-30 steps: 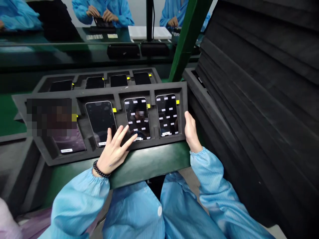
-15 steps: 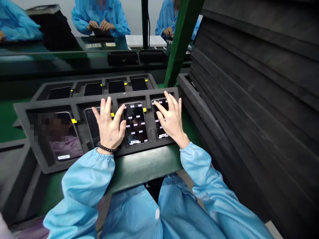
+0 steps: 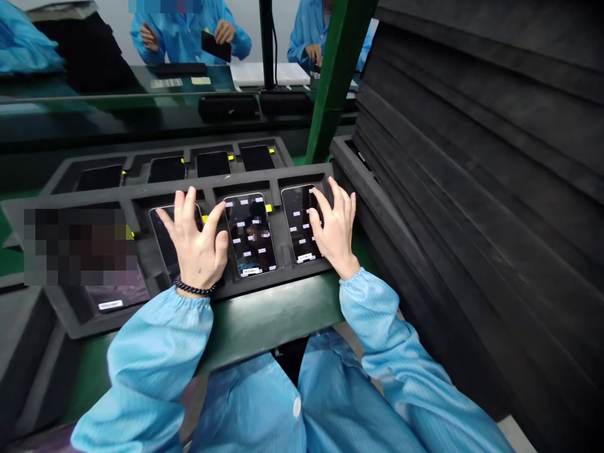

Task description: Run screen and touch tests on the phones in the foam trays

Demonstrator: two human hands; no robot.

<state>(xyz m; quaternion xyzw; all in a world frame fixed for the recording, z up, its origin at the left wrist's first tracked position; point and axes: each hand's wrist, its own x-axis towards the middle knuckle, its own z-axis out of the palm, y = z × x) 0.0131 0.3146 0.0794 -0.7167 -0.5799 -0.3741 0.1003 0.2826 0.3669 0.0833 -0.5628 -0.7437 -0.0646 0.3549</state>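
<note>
A black foam tray (image 3: 283, 273) stands tilted before me, with phones in its recesses. My left hand (image 3: 201, 248), fingers spread, hangs over the second phone (image 3: 164, 242) and covers part of it. Its index fingertip reaches the upper left edge of the third phone (image 3: 250, 251), whose dark screen carries several small white marks. My right hand (image 3: 336, 229) is open at the right side of the rightmost phone (image 3: 298, 204), index fingertip by a white mark near the top. Whether either fingertip presses the glass I cannot tell. The leftmost phone (image 3: 116, 289) reflects purple cloth.
Behind stands another foam tray (image 3: 141, 153) with dark phones. A tall stack of black foam trays (image 3: 462, 157) rises at right. A green post (image 3: 330, 82) stands behind the trays. Across the bench, a co-worker in blue (image 3: 189, 31) holds a dark flat object.
My right index finger has moved right across the top of the rightmost phone; white marks at its upper left no longer show. The view has shifted slightly. The co-worker has lifted a dark flat object.
</note>
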